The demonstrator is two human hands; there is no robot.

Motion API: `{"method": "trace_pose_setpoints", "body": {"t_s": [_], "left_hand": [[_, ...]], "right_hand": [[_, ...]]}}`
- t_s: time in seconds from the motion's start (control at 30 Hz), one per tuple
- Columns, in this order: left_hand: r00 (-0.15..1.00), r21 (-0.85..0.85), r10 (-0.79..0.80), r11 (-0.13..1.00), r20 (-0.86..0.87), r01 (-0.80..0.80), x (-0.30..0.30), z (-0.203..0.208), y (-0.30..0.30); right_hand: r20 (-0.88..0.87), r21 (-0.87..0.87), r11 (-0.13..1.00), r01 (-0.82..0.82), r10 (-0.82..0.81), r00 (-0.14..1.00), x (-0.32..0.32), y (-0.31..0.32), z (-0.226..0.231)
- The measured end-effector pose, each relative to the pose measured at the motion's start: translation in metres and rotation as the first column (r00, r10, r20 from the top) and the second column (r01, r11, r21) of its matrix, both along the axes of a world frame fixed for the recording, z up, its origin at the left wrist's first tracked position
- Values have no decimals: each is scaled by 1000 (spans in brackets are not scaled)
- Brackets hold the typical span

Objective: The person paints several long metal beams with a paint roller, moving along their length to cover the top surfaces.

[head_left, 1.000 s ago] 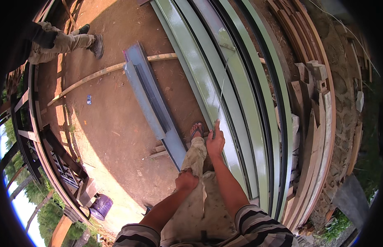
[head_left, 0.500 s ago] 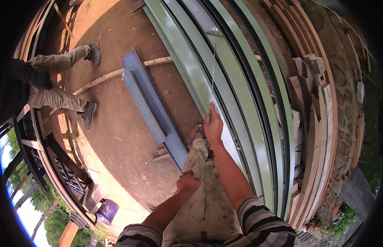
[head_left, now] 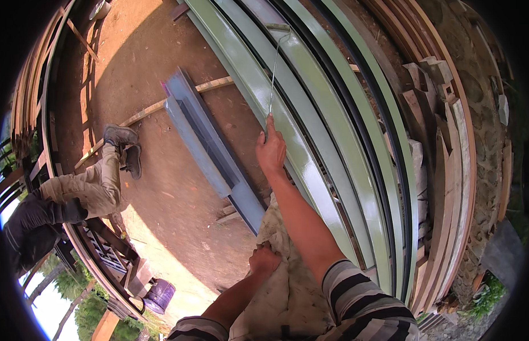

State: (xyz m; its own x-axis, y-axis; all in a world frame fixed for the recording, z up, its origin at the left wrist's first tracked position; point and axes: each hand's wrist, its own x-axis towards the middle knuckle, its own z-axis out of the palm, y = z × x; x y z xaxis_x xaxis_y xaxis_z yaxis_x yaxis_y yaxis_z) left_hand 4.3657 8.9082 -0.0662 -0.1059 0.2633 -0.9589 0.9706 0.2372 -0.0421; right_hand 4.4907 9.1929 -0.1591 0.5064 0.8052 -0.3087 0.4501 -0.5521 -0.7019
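Note:
My right hand is closed round the handle of a paint roller with a long thin wire frame. The roller head lies across the far part of a long light-green steel beam, where a greyish-purple stretch shows beyond it. Under my right hand and the wire runs a wider, glossy green beam with wet-looking shine. My left hand is closed at my knee, fingers curled against the bunched cloth of my stained beige trouser leg.
A grey-blue steel channel lies on the dirt to the left. Farther left, another person in beige trousers walks past. Timber offcuts are stacked along the right. A purple drum stands at lower left, a pale bucket at top left.
My right hand and the roller have shifted left and farther away along the beams. My left hand stays at my knee. The other person has stepped, bringing the feet together.

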Motion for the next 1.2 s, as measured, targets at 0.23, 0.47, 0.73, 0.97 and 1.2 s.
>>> {"method": "trace_pose_setpoints", "body": {"t_s": [0.23,0.47,0.73,0.97,1.2], "left_hand": [[999,-23,54,998,1,-54,-8,-3,-5],[996,-27,88,996,-30,-89,-5,-4,-7],[997,-19,72,997,-26,-72,3,-2,-2],[990,-32,136,990,-29,-137,1,2,15],[980,-54,190,980,-56,-193,-4,2,23]], "right_hand": [[34,-18,1000,-23,24,999,3,60,-12],[57,-139,990,-36,45,997,12,26,-18],[14,-6,999,-49,49,999,14,-14,-13],[89,8,995,-95,93,992,9,89,-23],[81,-25,996,-82,83,993,-19,139,-30]]}}
